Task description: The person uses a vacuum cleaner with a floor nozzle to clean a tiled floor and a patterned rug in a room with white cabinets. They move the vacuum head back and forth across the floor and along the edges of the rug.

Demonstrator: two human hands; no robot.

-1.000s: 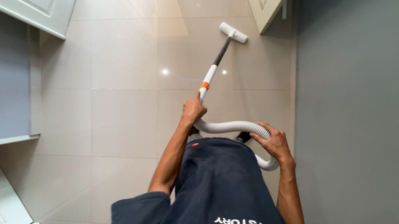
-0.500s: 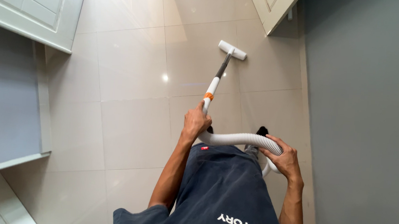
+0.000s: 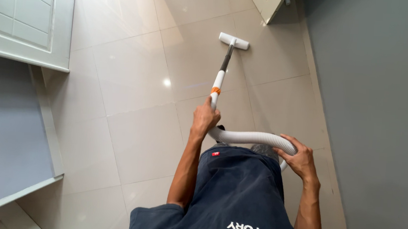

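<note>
Left hand [image 3: 205,117] wraps tight around the 1 vacuum wand [image 3: 220,75], right hand [image 3: 300,159] curls over the 1 ribbed hose [image 3: 253,138], 1 floor head [image 3: 234,41] at the wand's far end.

You have one view only — worn on your head, it looks steeply down your torso at the tiled floor [image 3: 129,137], hands near, grey wall [image 3: 383,119] on the right.

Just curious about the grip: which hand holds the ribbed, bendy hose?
The right hand grips the ribbed hose; the left hand holds the rigid wand.
</note>
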